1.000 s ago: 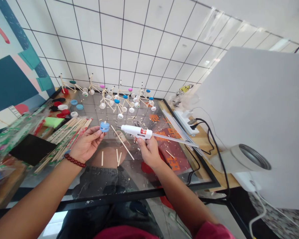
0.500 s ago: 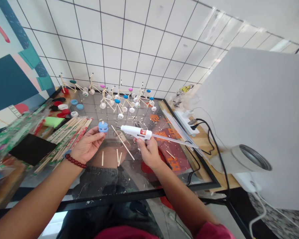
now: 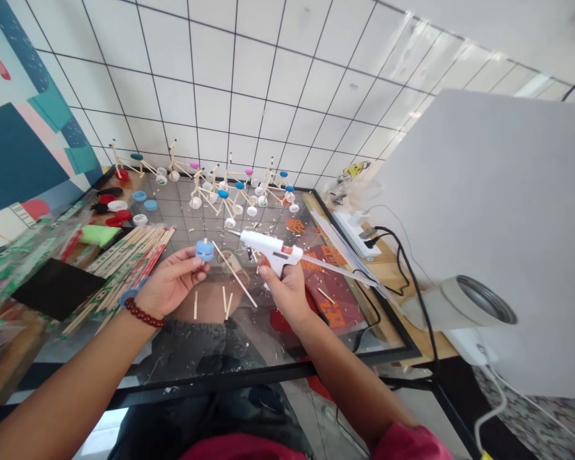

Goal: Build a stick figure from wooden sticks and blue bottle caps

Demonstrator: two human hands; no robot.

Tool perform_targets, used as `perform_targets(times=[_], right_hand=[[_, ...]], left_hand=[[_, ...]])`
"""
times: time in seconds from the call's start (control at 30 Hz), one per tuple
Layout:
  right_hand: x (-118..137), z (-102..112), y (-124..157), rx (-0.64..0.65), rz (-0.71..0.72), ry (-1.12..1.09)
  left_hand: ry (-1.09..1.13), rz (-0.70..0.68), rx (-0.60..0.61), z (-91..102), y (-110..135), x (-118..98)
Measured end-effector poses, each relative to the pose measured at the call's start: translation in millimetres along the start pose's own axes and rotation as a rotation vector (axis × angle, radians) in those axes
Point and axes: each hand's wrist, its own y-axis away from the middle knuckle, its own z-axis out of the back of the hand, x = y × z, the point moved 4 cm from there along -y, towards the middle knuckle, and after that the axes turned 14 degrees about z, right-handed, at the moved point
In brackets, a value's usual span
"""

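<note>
My left hand point(image 3: 170, 281) pinches a pale blue bottle cap point(image 3: 204, 250) with a short wooden stub on top, held above the glass table point(image 3: 249, 332). My right hand point(image 3: 282, 289) grips a white hot glue gun point(image 3: 271, 248), nozzle pointing left and slightly up, a clear glue stick trailing out of its back to the right. A long thin wooden stick point(image 3: 234, 273) lies slanted on the glass between my hands, with short stick pieces point(image 3: 226, 301) below it.
Several stick-and-cap models point(image 3: 230, 191) stand at the back by the tiled wall. Loose caps point(image 3: 119, 207) and packs of chopsticks point(image 3: 124, 262) lie to the left. A power strip point(image 3: 359, 233) with black cables sits to the right, beside a large white lamp point(image 3: 479, 306).
The glue gun has tilted so its nozzle points higher and has shifted slightly right. The left hand with the blue cap has stayed almost in place, lowering a little.
</note>
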Motion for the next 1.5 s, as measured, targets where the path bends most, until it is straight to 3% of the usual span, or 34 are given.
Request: perform_targets(times=[0.1,0.33,0.57,0.8,0.97,1.2,1.5], right_hand=[[-1.2,-1.6,-7.3,-0.112,-0.095,-0.167],[0.2,-15.5,-11.7,-0.059,-0.312,-0.386],[6.2,-28.2,-7.7,0.035,-0.285,-0.355],[0.6,-32.5,-3.7,0.057,-0.281,-0.334],[-0.2,-32.3,-3.7,0.076,-0.258,-0.298],[0.3,-34.8,-1.9,0.104,-0.248,-0.313],[1.1,-37.1,-0.4,0.100,-0.324,-0.379]], left_hand=[[-0.155,-0.072,-0.017,-4.1,-0.3,8.7],[-0.387,-0.165,-0.027,-14.6,3.3,25.2],[-0.498,-0.327,-0.050,-22.7,11.2,23.0],[-0.579,-0.365,-0.002,-28.0,13.7,23.1],[-0.553,-0.362,-0.015,-26.1,13.0,23.1],[-0.454,-0.254,-0.009,-21.9,8.8,24.4],[-0.394,-0.128,0.035,-16.2,3.7,26.6]])
